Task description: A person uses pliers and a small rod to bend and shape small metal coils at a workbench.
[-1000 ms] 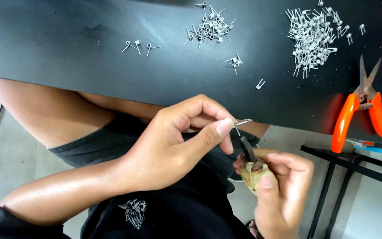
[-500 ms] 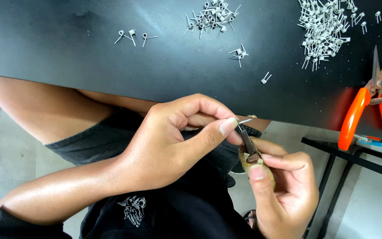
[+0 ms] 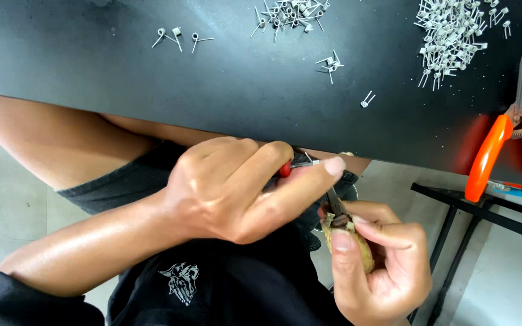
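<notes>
lowest in the frame, right of centre, the right hand is curled shut around a tan handle, thumb pressed along its top so the dark thin shaft sticking up from it stays steady. the hand is held low over the lap, under the table edge, which gives both hands room to meet.

just above, at centre, the left hand is closed in a pinch: the forefinger stretches right toward the shaft's upper end and the thumb backs it from below. between them sits a small metal piece with a red bit beside it; what exactly it is cannot be told, as the fingers hide most of it. it lies right by the shaft, seemingly so the two can be worked together.

farther up, the black table fills the top of the frame. small wire springs are sorted on it: a few at upper left, a cluster at top centre, a loose few and a single one nearer the edge, and a big heap at upper right. orange snips lie at the right edge, within reach.
</notes>
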